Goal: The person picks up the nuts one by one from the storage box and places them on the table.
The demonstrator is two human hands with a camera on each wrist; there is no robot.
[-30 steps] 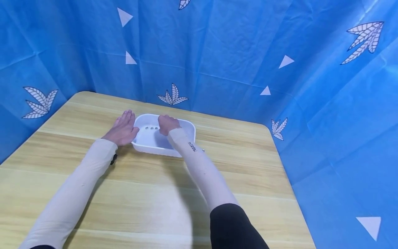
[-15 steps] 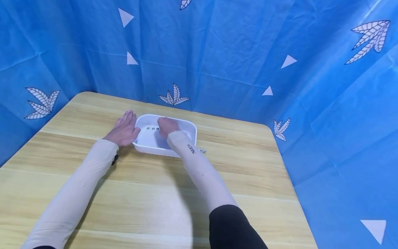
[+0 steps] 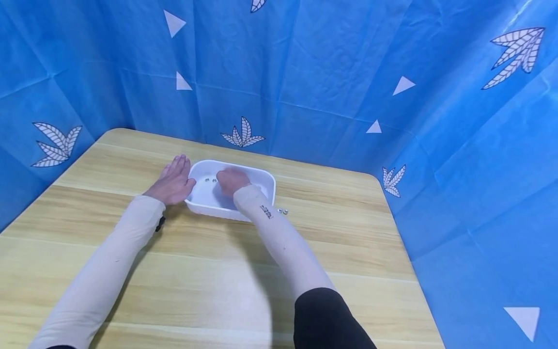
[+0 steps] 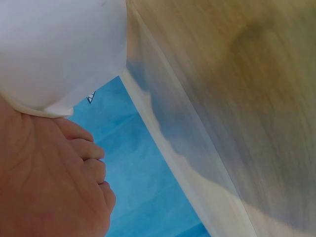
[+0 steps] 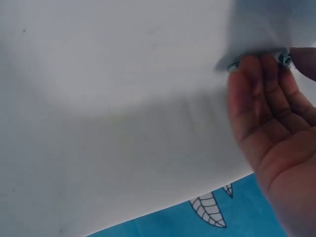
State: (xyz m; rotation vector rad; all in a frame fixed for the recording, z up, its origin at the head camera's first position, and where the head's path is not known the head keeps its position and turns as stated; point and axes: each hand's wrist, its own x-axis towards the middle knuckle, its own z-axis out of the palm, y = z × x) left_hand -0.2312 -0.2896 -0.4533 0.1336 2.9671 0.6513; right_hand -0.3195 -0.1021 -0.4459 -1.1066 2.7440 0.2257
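Observation:
A white plastic tray (image 3: 204,207) lies near the far edge of the wooden table. My left hand (image 3: 172,184) rests against its left end with straight fingers; in the left wrist view the left hand (image 4: 54,173) touches the tray's wall. My right hand (image 3: 232,181) is inside the tray, fingers bent downward. In the right wrist view, a small shiny metal nut (image 5: 285,58) sits between the thumb tip and fingers. Another nut (image 5: 233,65) shows just past the fingertips, partly hidden. Left of the right hand, two nuts (image 3: 210,180) lie on the tray floor.
Two more small nuts (image 3: 283,211) lie on the wooden table (image 3: 196,271), just right of the tray beside the right forearm. A blue patterned curtain (image 3: 322,87) hangs behind the table and along its sides.
My right hand has shifted slightly left and lower within the tray, now covering one of the three nuts seen earlier. Both nuts outside the tray are now uncovered by the forearm. The left hand stays put.

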